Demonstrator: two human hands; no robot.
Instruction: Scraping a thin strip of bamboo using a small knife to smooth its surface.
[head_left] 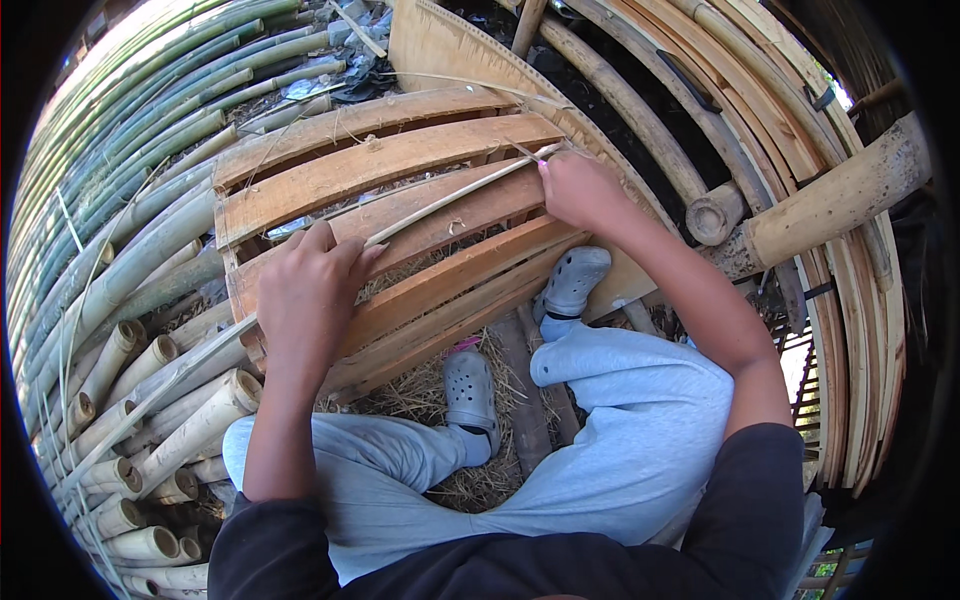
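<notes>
A long, thin bamboo strip [455, 200] lies slantwise over a slatted wooden crate [390, 165]. My left hand [308, 285] is closed around it near the crate's left end, and its tail runs on down to the left. At the strip's far right end, my right hand [582, 192] is closed on a small knife [524, 151]. Only its thin dark blade and a bit of pink by the fingers show; the fist hides the rest. The blade touches or crosses the strip there. Small curled shavings [456, 228] sit on the slats.
Bamboo poles [150, 240] are stacked on the left. Behind the crate stands a wooden board [480, 50]. Long planks [850, 350] and a thick bamboo pole [840, 195] are at the right. My feet in grey clogs [470, 390] rest by the crate, over straw.
</notes>
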